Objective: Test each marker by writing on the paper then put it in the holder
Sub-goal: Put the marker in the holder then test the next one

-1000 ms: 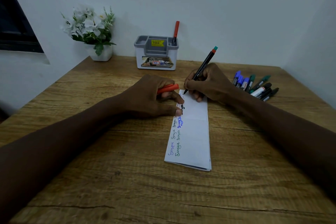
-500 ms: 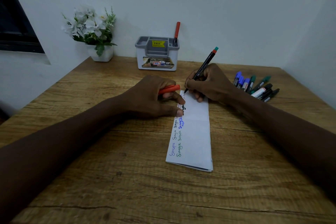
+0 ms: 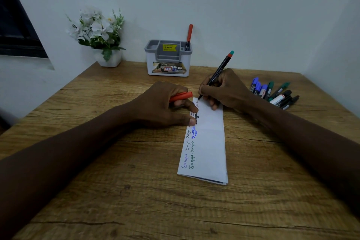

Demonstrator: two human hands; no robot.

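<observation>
A folded white paper (image 3: 209, 142) lies lengthwise in the middle of the wooden table (image 3: 97, 181), with several written words down its left edge. My right hand (image 3: 224, 91) grips a thin black marker (image 3: 219, 73) with a red and teal end, its tip touching the paper's far left corner. My left hand (image 3: 163, 105) holds an orange marker cap (image 3: 182, 96) and presses the paper's left edge with its fingertips. A grey and white holder (image 3: 168, 58) stands at the back by the wall, one orange-capped marker (image 3: 189, 36) upright in its right slot.
A heap of several blue, green and black markers (image 3: 272, 92) lies to the right of my right hand. A white pot of white flowers (image 3: 101, 37) sits at the back left corner. A dark window frame (image 3: 15, 25) is on the left wall.
The marker tip has stayed at the paper's far left corner with only slight hand motion. My left hand has kept the cap and the paper in place.
</observation>
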